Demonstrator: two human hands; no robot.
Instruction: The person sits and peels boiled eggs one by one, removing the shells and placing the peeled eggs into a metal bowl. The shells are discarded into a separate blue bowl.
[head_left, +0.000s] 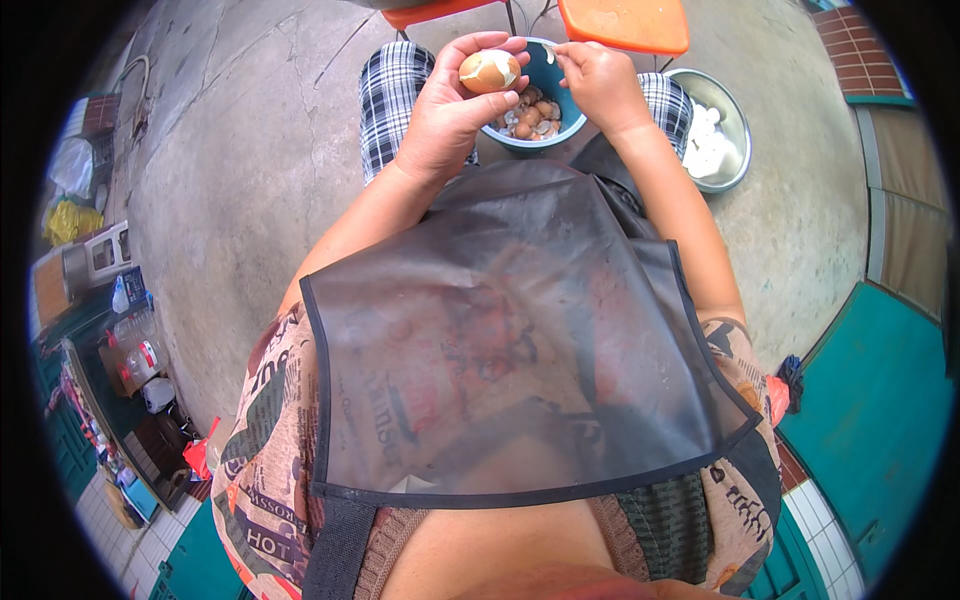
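Observation:
A brown egg, its shell partly off and white showing through, lies in my left hand between fingers and thumb. To its right, my right hand pinches a small piece of eggshell over the rim of a blue bucket. Broken brown eggshells lie in that bucket, between my knees and below both hands. Several white peeled eggs fill part of a metal bowl on the floor beside my right knee.
An orange stool stands just beyond the bucket, with another orange surface to its left, bearing a partly seen container. A dark translucent apron covers my lap. Bottles and bags are at the far left, a green door at the right.

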